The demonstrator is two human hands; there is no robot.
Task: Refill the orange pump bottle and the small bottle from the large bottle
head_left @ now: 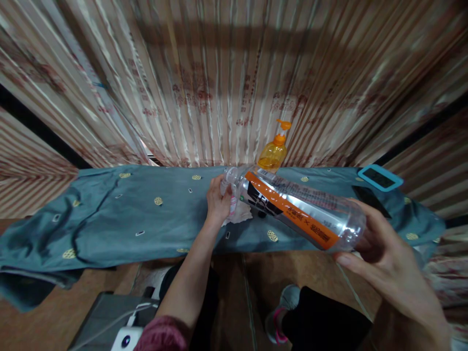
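Two hands' fingers gripping clear bottle [292, 207], teal cloth-covered table [139, 219], striped curtain [219, 78] behind, wooden floor [256, 278]

- My right hand [380, 253] grips the base of a clear plastic bottle [292, 207] with an orange label, held tilted, neck pointing away and to the left.
- My left hand [217, 200] is at the bottle's open mouth, touching a crumpled white tissue [241, 212].
- Underneath: teal cloth [146, 214] spread over the table.
- An orange pump bottle [273, 151] stands upright behind, against striped curtain [219, 73].
- A blue-framed device [380, 178] lies far right on the cloth.
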